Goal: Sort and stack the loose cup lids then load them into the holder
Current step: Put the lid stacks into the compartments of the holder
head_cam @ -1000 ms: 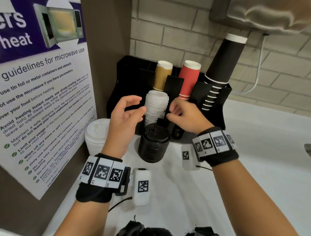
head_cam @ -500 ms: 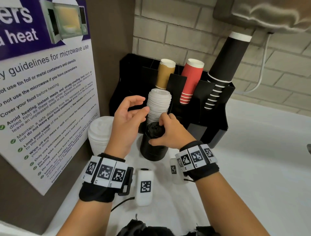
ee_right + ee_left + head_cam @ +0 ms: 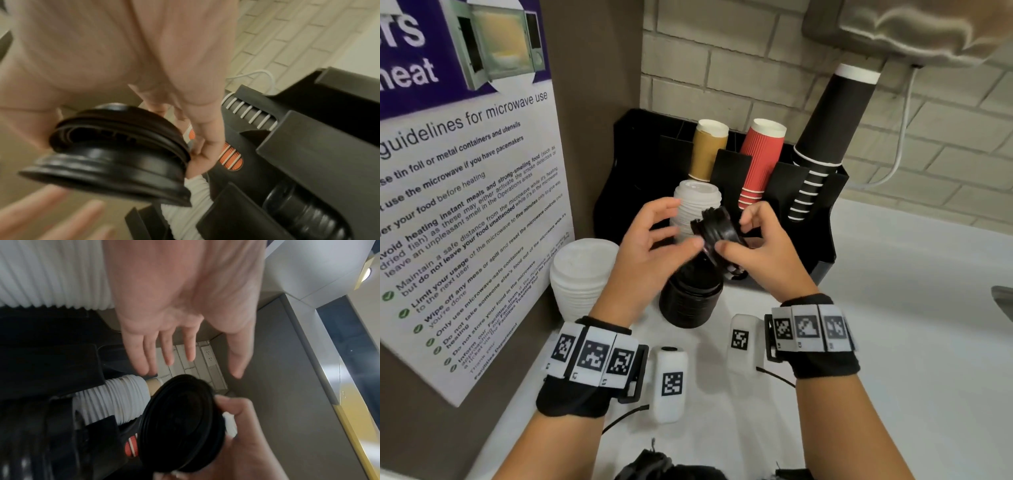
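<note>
Several black lids, nested and tilted, sat pinched in the right hand at centre frame, above the black stack; the left hand hovered spread, holding nothing. Squaring the rims before lowering them into the holder would likely prevent jamming. Blur hid the lid count.

White counter under my view. Directly on it: black stack of lids at centre; white stack of lids left of it, near poster panel; black cup holder at back against brick wall. I see counter edge run right, bare surface there.
</note>
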Motion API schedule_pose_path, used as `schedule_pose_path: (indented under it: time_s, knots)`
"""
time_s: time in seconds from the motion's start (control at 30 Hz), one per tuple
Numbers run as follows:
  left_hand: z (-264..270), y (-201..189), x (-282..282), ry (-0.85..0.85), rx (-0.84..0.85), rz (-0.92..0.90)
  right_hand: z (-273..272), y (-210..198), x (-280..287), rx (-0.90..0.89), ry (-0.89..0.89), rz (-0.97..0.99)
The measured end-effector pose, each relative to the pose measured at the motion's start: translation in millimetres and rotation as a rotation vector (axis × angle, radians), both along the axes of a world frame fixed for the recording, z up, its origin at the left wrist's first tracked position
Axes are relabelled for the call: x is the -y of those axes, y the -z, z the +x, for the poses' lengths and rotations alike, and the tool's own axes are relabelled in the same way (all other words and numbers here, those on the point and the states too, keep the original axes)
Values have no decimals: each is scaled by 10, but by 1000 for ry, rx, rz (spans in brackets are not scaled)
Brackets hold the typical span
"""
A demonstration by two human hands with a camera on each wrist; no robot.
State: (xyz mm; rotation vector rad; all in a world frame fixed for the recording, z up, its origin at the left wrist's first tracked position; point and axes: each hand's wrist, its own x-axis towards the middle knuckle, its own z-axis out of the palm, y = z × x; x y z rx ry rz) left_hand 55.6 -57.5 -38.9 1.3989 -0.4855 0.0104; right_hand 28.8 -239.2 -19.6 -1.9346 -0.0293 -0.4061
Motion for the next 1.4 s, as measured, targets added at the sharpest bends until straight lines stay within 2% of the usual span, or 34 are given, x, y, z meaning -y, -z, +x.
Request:
schedule_pose_path:
  time_s: [0.1, 0.17, 0.27, 0.43, 0.6, 1.0, 1.4]
  knots:
    - [-30, 93, 74, 176, 17, 104, -80, -28, -42, -43, -57, 123]
    - [-41, 146, 137, 208, 15, 73, -100, -29, -89, -75, -71, 141]
    - [-30, 193, 177, 211, -38, -1, -90, 3, -126, -102, -58, 173]
    - [4, 259, 199, 172, -56, 7, -90, 64, -177, -122, -16, 192]
    - [11, 254, 199, 191, 26, 37, -113, -3, -140, -89, -22, 108]
    - [-2, 157, 151, 231, 31, 20, -170, -111, -41, -89, -280, 145]
    - [-18, 159, 153, 244, 40, 44, -137, -140, -9, -66, -269, 48]
